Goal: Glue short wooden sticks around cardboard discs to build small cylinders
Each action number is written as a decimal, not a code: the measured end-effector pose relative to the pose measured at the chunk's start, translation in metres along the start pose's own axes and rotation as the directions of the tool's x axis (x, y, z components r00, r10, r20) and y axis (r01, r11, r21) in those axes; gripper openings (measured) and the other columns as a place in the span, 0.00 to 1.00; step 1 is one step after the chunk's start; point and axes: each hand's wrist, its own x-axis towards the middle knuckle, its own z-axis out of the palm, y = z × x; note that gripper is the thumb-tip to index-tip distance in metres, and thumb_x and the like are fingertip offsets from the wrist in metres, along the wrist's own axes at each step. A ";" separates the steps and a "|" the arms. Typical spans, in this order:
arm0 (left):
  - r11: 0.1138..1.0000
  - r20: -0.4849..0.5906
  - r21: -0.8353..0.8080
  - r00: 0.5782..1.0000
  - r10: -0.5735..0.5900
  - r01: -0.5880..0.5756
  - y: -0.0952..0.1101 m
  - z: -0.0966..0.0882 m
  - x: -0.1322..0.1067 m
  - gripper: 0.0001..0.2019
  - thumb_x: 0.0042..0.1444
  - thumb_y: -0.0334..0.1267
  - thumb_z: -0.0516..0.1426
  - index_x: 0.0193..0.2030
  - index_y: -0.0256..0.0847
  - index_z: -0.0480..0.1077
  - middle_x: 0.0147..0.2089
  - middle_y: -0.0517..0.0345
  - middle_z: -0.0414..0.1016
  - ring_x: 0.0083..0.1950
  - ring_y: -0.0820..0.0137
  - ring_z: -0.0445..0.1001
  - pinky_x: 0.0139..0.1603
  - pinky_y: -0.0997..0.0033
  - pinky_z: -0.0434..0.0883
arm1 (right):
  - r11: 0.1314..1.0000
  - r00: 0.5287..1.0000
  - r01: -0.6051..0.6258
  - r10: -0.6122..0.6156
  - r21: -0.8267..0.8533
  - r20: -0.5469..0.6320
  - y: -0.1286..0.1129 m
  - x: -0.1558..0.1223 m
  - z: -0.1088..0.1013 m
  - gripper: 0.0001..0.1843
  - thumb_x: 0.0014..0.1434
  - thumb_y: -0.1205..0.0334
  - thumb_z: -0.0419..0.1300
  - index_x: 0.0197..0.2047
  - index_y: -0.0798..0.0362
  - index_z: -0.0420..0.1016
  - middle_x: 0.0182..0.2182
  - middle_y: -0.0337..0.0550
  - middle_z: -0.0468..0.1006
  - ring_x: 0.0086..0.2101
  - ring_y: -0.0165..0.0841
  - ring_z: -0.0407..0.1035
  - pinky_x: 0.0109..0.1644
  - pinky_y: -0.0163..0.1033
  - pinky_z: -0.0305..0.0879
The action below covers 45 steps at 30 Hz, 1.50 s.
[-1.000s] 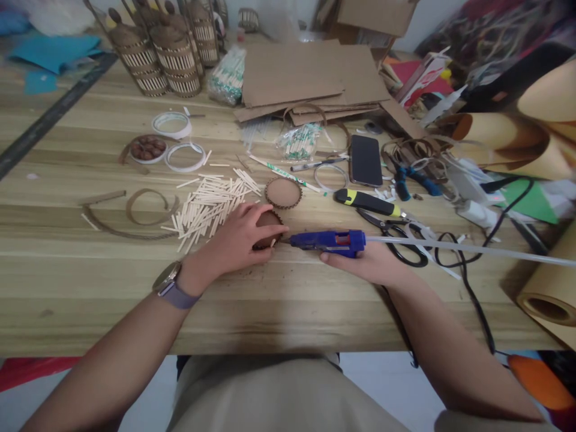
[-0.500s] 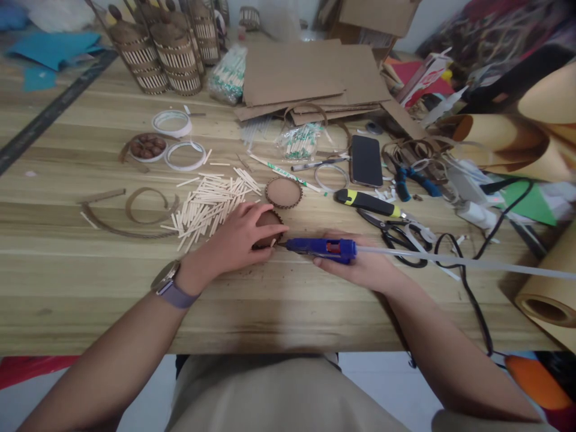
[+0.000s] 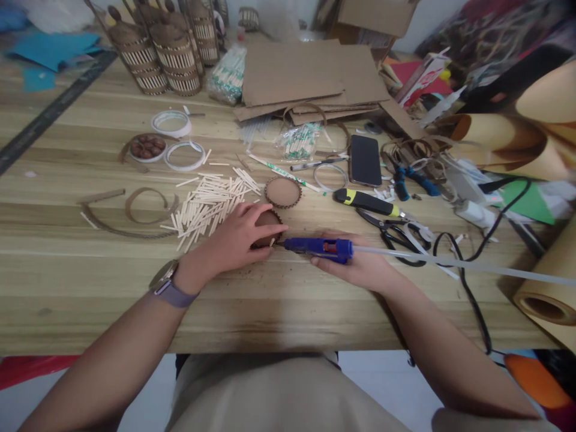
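My left hand [image 3: 238,240] rests curled over a round brown cardboard disc [image 3: 269,220] on the wooden table [image 3: 90,288], pinching a short wooden stick at the disc's right rim. My right hand [image 3: 364,267] grips a blue hot glue gun [image 3: 318,246] lying level, its nozzle pointing left at the disc's rim by the stick. A long clear glue stick [image 3: 450,262] juts out of the gun's back to the right. A pile of short wooden sticks [image 3: 209,207] lies just behind my left hand. A second toothed cardboard disc [image 3: 283,192] lies beyond the first.
Behind the gun lie a yellow-black utility knife [image 3: 366,203], black scissors [image 3: 396,234], a phone [image 3: 365,159] and a black cord [image 3: 468,288]. Tape rolls [image 3: 184,156], cardboard sheets [image 3: 306,75] and stick-built baskets [image 3: 157,54] stand farther back. Paper rolls [image 3: 546,300] crowd the right edge.
My right hand has slid the glue gun a little to the left, bringing its nozzle closer to the disc. My left hand has stayed on the disc.
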 end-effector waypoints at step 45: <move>0.998 0.021 0.044 0.999 0.040 -0.041 -0.007 0.001 -0.001 0.21 0.64 0.44 0.57 0.64 0.53 0.69 0.67 0.47 0.59 0.62 0.50 0.58 0.64 0.42 0.61 | 0.998 0.999 0.049 -0.050 -0.047 -0.022 0.008 -0.001 0.004 0.15 0.62 0.50 0.58 0.39 0.52 0.79 0.37 0.47 0.81 0.38 0.39 0.76 0.43 0.41 0.72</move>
